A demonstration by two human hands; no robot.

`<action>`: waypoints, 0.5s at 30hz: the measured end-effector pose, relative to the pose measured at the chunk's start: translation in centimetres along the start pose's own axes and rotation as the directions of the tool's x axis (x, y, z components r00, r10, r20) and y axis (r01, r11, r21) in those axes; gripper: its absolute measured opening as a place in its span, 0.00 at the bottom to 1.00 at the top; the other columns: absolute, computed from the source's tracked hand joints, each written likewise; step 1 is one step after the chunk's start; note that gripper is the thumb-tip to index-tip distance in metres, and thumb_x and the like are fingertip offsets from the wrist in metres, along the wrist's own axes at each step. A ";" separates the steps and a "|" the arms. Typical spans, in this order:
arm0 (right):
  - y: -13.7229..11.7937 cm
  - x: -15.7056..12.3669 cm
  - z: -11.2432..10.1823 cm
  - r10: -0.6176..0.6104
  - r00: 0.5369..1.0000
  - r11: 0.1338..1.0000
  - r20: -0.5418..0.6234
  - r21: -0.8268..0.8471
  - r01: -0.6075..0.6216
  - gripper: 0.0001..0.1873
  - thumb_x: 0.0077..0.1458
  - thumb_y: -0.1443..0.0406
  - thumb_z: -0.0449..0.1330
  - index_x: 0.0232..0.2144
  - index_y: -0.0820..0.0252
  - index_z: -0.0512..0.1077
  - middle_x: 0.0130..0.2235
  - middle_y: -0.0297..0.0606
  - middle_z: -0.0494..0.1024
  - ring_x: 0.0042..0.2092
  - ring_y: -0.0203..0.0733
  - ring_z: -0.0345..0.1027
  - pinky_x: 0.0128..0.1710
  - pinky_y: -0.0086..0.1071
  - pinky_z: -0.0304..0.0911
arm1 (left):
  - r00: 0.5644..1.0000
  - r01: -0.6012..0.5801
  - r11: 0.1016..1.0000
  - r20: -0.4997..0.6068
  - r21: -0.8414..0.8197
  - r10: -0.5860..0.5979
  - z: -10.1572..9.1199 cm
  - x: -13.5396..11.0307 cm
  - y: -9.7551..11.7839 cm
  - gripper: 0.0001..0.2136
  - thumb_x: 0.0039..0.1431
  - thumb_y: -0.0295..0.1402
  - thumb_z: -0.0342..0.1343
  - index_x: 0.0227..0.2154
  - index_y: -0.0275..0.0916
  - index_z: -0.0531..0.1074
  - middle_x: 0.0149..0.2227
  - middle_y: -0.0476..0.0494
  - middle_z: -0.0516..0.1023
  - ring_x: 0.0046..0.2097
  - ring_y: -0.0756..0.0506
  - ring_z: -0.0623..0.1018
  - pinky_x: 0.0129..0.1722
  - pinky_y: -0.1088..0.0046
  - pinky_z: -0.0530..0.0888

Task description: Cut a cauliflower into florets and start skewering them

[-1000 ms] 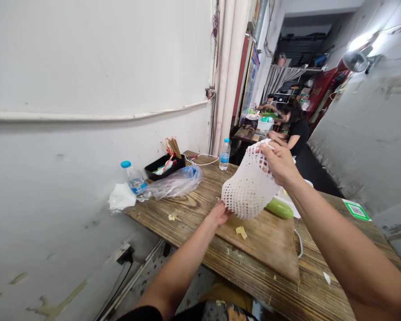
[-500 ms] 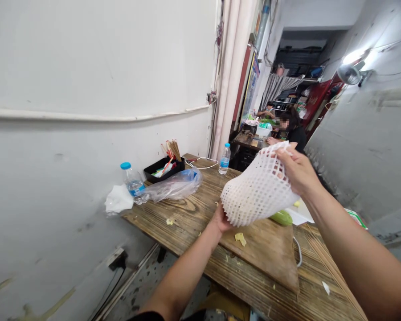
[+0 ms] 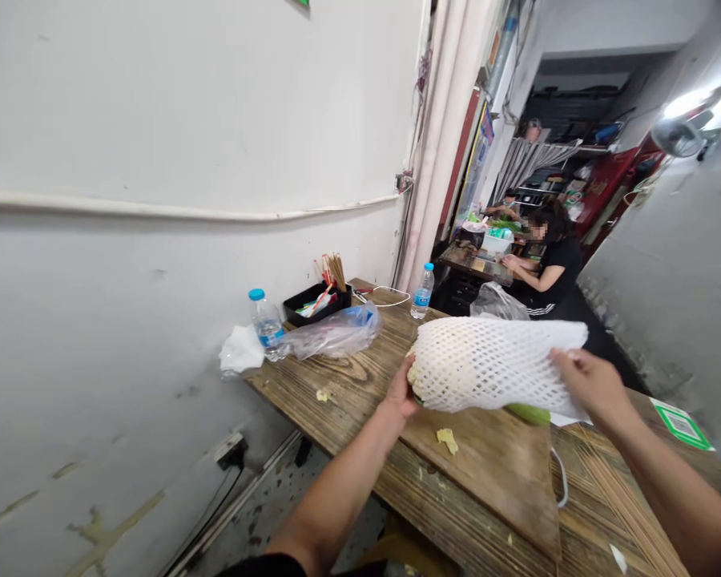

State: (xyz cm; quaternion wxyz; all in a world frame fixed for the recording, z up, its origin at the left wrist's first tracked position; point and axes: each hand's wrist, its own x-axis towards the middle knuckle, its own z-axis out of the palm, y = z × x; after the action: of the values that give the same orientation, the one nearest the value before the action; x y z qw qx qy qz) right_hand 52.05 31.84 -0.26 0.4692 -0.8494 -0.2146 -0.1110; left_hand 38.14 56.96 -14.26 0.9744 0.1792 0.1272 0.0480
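A white foam net sleeve (image 3: 517,365) is stretched lengthwise above the board. Inside its left part is a pale cream, bumpy vegetable (image 3: 448,361), which looks like a cauliflower. My left hand (image 3: 401,391) cups that end from below and the left, its fingers partly hidden behind the net. At the loose right end, my right hand (image 3: 590,383) pinches the net's edge between thumb and fingers. Underneath lies a wooden cutting board (image 3: 493,473) with a yellowish scrap (image 3: 448,440) on it. A long green vegetable (image 3: 529,413) shows partly behind the net.
Along the wall side of the wooden table (image 3: 348,381) are two water bottles (image 3: 421,292), a black box (image 3: 318,304) with sticks, a clear plastic bag (image 3: 336,332) and crumpled tissue (image 3: 241,349). Thin sticks (image 3: 630,497) lie at right. Another person (image 3: 556,260) sits farther back.
The net was tilted up to the right and bunched at its right end; now it extends nearly level and longer. My right hand has moved lower and right. The view has shifted slightly.
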 end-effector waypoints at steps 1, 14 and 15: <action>1.2 -0.4 -0.3 0.039 0.997 0.985 0.064 -0.168 -0.028 0.19 0.39 0.49 0.64 0.14 0.53 0.65 0.11 0.33 0.62 0.15 0.41 0.56 0.18 0.37 0.54 | 0.998 -0.055 0.998 -0.020 0.025 0.056 0.1 -0.1 0.4 0.27 0.44 0.44 0.62 0.48 0.37 0.70 0.46 0.38 0.78 0.51 0.37 0.74 0.50 0.57 0.71; -6.5 -1.9 8.6 0.018 0.872 0.844 0.489 -0.476 0.249 0.31 0.61 0.48 0.39 0.46 0.62 0.72 0.50 0.50 0.75 0.53 0.53 0.66 0.53 0.43 0.56 | 0.915 -0.403 0.855 0.122 0.327 0.385 0.5 -1.9 -1.9 0.42 0.37 0.31 0.70 0.57 0.43 0.58 0.55 0.38 0.69 0.55 0.38 0.70 0.56 0.59 0.67; -6.1 -1.8 8.7 0.062 0.861 0.848 0.505 -0.481 0.221 0.32 0.61 0.48 0.38 0.40 0.62 0.75 0.45 0.49 0.78 0.50 0.52 0.69 0.50 0.40 0.58 | 0.925 -0.378 0.866 0.114 0.327 0.361 0.4 -1.9 -1.9 0.42 0.37 0.31 0.70 0.57 0.43 0.58 0.56 0.37 0.69 0.56 0.38 0.70 0.56 0.58 0.66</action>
State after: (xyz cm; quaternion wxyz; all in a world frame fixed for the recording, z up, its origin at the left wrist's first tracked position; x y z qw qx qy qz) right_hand 47.45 41.58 -1.09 0.1425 -0.9334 -0.3270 0.0395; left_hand 36.46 54.78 -14.15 0.9035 0.3683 0.0732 0.2065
